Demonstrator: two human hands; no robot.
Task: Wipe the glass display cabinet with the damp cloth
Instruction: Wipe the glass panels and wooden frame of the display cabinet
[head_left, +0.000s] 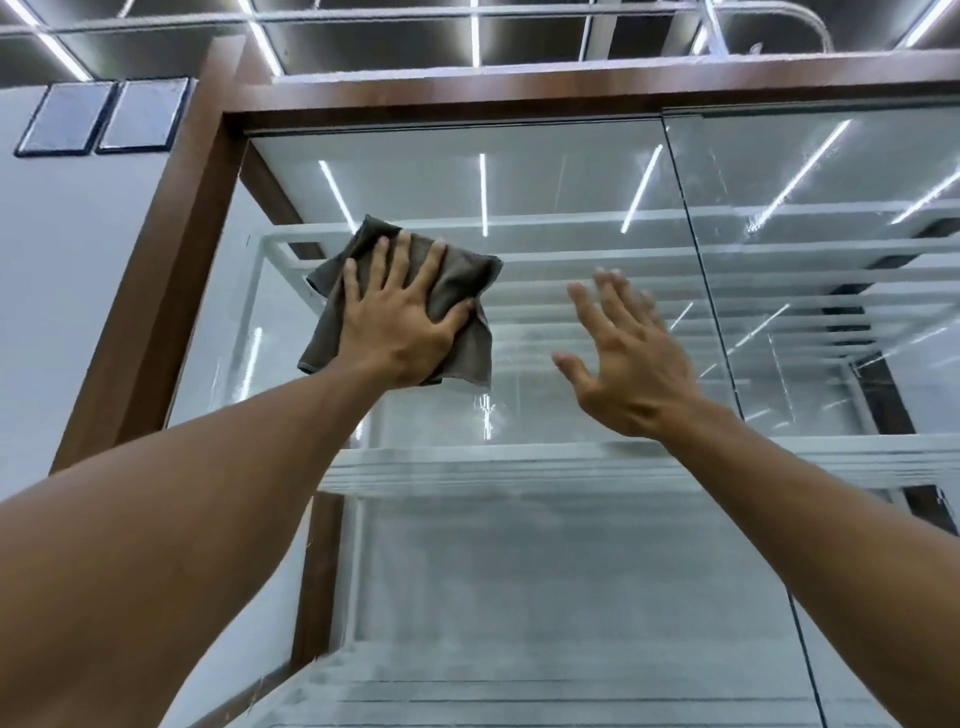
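I am looking steeply up at the glass display cabinet (571, 364), taking its brown wooden frame (171, 270) as the landmark for every position below. I am pressing the grey-brown damp cloth (457, 291) flat against the left glass pane with my left hand (400, 322), fingers spread wide over the fabric and palm bearing on it, not gripping it in a fist. The cloth is lying just inside the frame's left upright and below its top rail, near the pane's upper left corner. My right hand (628, 358) is held open and empty, fingers splayed, farther from the upright and short of the vertical seam (701, 291) between the two panes; I cannot tell whether it is touching the glass.

The relation I am judging the next stroke by: the unwiped glass is stretching away from the upright, rightward toward the seam and downward toward the white shelves (519, 462), so the pane's long run lies across and below the cloth. The left hand is the nearer one and is already carrying the cloth.
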